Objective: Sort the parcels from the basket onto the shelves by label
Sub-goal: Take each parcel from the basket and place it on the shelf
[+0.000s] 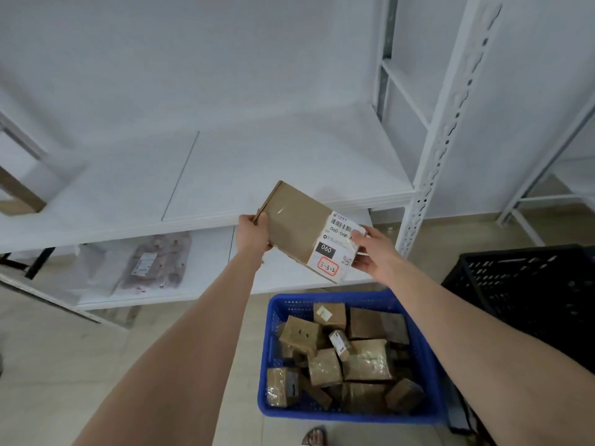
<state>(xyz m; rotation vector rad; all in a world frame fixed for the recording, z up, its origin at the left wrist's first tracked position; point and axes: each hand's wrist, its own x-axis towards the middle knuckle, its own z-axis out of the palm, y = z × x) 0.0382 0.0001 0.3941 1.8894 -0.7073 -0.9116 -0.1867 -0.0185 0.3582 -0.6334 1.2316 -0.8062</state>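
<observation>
Cardboard parcel [299,226], flat and brown, is held in the air just in front of the white shelf [257,175] and above the blue basket [325,296]. Left hand [254,235] grips its far-left corner, fingers curled over the edge. Right hand [370,252] pinches the labelled end, thumb on top. Both hands have a firm hold.

The white label [335,249] faces up, reading "060", with "3-3-2" handwritten in a red box. The step in hand looks like reading the code.
- Keep the label tilted toward the eyes and the right thumb clear of the red box.
- Match the code to a shelf position before moving; no shelf markings are visible from here.
- Set the parcel down flat, label up.

Surroundings:
- Basket on the floor holds many more brown parcels, loosely heaped, so sorting is at an early stage.
- Lower shelf [206,268] carries a plastic-bagged parcel [154,262].
- A cardboard box [19,194] sits at the far left of the upper board.
- Black crate [531,284] stands just right of the basket.

Obstacles: the perforated upright [444,140] sits to the right of the parcel, and the basket and crate crowd the floor near a sandalled foot [314,436].
</observation>
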